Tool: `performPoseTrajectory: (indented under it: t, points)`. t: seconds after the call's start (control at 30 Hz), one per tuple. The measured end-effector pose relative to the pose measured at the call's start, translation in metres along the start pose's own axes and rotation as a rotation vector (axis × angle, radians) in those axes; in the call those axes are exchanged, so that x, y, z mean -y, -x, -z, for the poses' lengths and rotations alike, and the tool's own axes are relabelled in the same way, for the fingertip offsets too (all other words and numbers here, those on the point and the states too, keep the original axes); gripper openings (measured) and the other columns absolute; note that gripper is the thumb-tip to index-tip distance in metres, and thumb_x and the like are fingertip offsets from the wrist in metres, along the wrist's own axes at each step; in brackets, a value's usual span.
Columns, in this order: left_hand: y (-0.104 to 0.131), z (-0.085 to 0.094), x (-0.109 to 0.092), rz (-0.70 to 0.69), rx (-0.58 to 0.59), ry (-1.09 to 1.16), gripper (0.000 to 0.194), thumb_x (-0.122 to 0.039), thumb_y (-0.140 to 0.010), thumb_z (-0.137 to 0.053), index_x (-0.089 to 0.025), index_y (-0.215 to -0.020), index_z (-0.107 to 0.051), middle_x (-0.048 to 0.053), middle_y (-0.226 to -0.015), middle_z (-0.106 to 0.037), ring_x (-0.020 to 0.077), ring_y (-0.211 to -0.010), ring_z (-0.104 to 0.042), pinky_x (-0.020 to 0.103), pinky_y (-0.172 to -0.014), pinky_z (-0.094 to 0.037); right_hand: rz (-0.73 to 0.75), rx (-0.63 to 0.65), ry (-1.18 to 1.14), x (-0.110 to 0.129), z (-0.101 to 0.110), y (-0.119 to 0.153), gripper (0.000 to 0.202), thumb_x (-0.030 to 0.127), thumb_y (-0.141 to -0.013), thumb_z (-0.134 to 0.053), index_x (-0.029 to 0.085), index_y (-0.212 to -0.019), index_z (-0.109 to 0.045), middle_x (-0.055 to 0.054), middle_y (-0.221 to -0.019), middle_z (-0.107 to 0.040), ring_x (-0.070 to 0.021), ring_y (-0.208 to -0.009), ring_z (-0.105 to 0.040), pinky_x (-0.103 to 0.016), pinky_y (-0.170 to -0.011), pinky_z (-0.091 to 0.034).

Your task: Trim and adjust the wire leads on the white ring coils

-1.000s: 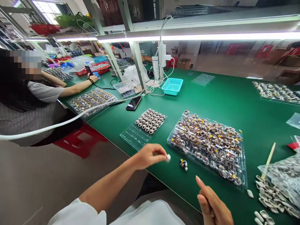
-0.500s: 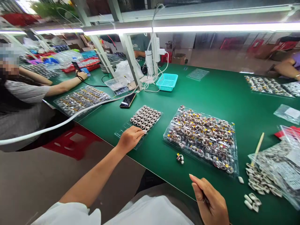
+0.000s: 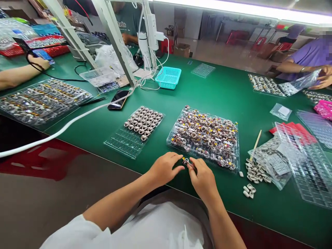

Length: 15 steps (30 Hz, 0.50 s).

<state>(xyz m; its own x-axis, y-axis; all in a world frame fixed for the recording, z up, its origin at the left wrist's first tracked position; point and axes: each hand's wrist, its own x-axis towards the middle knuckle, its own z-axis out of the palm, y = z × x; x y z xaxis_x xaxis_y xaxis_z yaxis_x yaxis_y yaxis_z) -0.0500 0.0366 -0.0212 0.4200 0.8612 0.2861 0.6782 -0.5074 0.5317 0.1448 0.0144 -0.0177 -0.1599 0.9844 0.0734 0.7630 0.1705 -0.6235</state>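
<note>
Grip: L hand point(image 3: 164, 169) has thumb & index parted, tips just beside a small wired part point(image 3: 185, 161) w/ yellow tab. R hand point(image 3: 204, 176) meets it from opp. side, fingertips at the part; can't tell if they pinch it. Part sits near the bench edge, just off the near side of the large clear tray point(image 3: 169, 138); hands close in from both sides, prob. because it's too small for a whole-hand hold.

Large tray heaped w/ similar wired pcs, straight ahead, prob. for short reach. Left of it: small gridded tray point(image 3: 124, 141); white ring-like units point(image 3: 141, 131) in rows at far end, cells presumably stop them rolling/mixing.

Right: loose white shells point(image 3: 255, 173) by the mouth of a clear bag point(image 3: 269, 155), prob. tipped out for easy picking. Phone point(image 3: 118, 100) farther left, apart from the work.

Writing: grey shirt point(image 3: 131, 26) at far left appears to read "hello". Small bag point(image 3: 281, 111), far right, has a white label point(image 3: 284, 111), illegible. No brand readable.
</note>
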Motion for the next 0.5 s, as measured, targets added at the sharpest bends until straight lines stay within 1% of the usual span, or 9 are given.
performPoseTrajectory:
  t: [0.07, 0.13, 0.27, 0.37, 0.5]
  points:
    - [-0.005, -0.015, -0.006, 0.049, 0.037, 0.029, 0.027, -0.021, -0.087, -0.068, -0.014, -0.113, -0.068, 0.012, -0.109, -0.074, 0.0271, -0.102, -0.069, 0.042, -0.092, -0.058, -0.034, 0.024, 0.068, 0.004, -0.003, -0.008, 0.03, 0.022, -0.094, -0.048, 0.016, -0.117, -0.067, -0.012, -0.102, -0.07, -0.0225, -0.088, -0.068, -0.029, -0.07, -0.05]
    - [-0.01, -0.023, -0.009, 0.07, 0.051, 0.073, 0.023, -0.015, -0.086, -0.067, -0.014, -0.109, -0.069, 0.012, -0.108, -0.074, 0.0276, -0.102, -0.069, 0.042, -0.092, -0.058, -0.046, 0.051, 0.075, 0.004, -0.002, -0.011, 0.03, 0.021, -0.094, -0.047, 0.016, -0.114, -0.068, -0.013, -0.103, -0.07, -0.0233, -0.089, -0.068, -0.03, -0.071, -0.049]
    - [-0.011, -0.028, -0.014, 0.032, 0.022, 0.221, 0.02, -0.009, -0.085, -0.062, -0.015, -0.103, -0.068, 0.012, -0.105, -0.074, 0.026, -0.1, -0.069, 0.04, -0.091, -0.057, -0.064, 0.06, -0.07, 0.0, 0.007, -0.003, 0.022, 0.022, -0.091, -0.05, 0.018, -0.106, -0.066, -0.009, -0.099, -0.069, -0.0207, -0.086, -0.066, -0.03, -0.072, -0.049]
    - [-0.008, -0.034, -0.02, -0.005, -0.002, 0.342, 0.019, -0.009, -0.087, -0.059, -0.016, -0.104, -0.066, 0.011, -0.106, -0.074, 0.0238, -0.1, -0.07, 0.037, -0.091, -0.057, -0.132, 0.053, -0.18, -0.008, 0.015, 0.008, 0.014, 0.028, -0.09, -0.054, 0.019, -0.097, -0.062, -0.005, -0.091, -0.068, -0.0177, -0.076, -0.063, -0.027, -0.065, -0.046]
    - [-0.009, -0.04, -0.029, -0.044, 0.0, 0.414, 0.022, -0.011, -0.09, -0.056, -0.015, -0.109, -0.065, 0.012, -0.106, -0.075, 0.0234, -0.101, -0.07, 0.036, -0.091, -0.056, -0.222, 0.053, -0.275, -0.017, 0.024, 0.023, 0.017, 0.035, -0.092, -0.056, 0.019, -0.088, -0.059, -0.001, -0.078, -0.062, -0.0139, -0.066, -0.054, -0.025, -0.059, -0.042]
